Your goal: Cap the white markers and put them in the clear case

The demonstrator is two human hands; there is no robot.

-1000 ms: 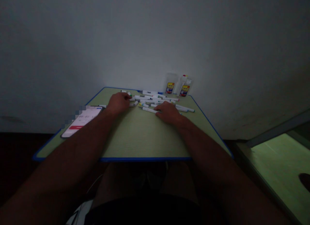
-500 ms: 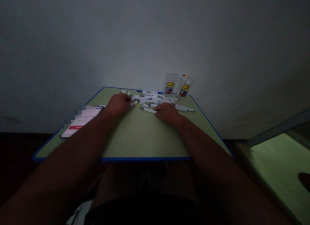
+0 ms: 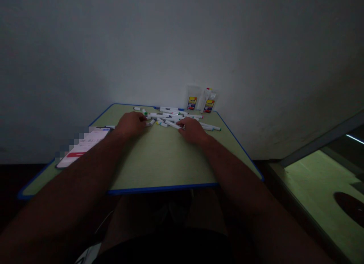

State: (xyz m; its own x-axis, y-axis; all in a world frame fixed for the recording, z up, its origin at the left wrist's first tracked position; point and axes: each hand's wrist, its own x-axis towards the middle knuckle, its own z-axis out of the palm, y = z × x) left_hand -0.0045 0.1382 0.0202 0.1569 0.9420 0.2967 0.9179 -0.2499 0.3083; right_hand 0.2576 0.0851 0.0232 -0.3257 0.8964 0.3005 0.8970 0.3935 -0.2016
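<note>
My right hand [image 3: 193,130] is closed on a white marker [image 3: 172,124] whose far end points left, raised slightly toward the loose pile. White markers [image 3: 170,118] with coloured ends lie heaped on the table beyond both hands. At the pile's left side is my left hand [image 3: 131,124], its fingers curled inward and low over the tabletop. White marker ends [image 3: 152,123] show right beside its fingertips; what lies inside the fingers is hidden. A short yellow-ended marker [image 3: 162,124] rests between the two hands.
Clear plastic cases with yellow labels [image 3: 192,101] stand at the back against the wall. A phone [image 3: 83,146] with a lit screen lies at the left, partly behind my forearm. The pale table [image 3: 162,161] has a blue edge. A doorway opens at the right.
My right hand has lifted and turned the marker, so its left end now angles up toward the pile. My left hand stays by the same markers. The whole view has shifted slightly.
</note>
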